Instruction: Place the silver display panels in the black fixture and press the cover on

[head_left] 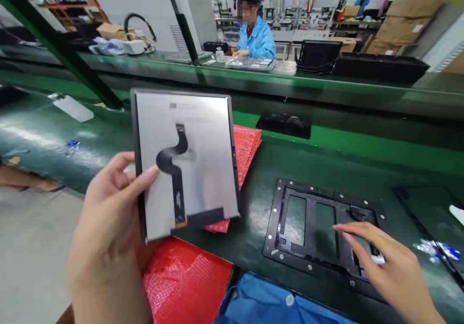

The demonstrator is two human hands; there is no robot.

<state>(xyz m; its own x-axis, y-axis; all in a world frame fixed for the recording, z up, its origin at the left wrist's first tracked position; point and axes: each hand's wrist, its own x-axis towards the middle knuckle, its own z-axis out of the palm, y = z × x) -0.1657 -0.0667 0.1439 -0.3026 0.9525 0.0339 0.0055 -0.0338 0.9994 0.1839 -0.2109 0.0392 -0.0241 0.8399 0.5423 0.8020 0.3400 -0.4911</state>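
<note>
My left hand [112, 217] grips a display panel [208, 159] by its left edge, thumb on the back and fingers behind. The panel is held up, its silver back facing me, with a black ribbon cable [177, 188] curving down it. To the right, my right hand [389, 261] hovers over a black frame [311, 222] lying on the bench. Its thumb and index finger point left with a small gap between them, and I see nothing gripped there. The frame has rectangular openings and small round silver dots along its border.
Red bubble-wrap bags [188, 280] lie below and behind the panel. A dark glass plate [284, 123] rests at the back of the green bench [250, 246]. Green posts [61, 43] rise at left. Across the shelf, a person in blue [263, 38] works.
</note>
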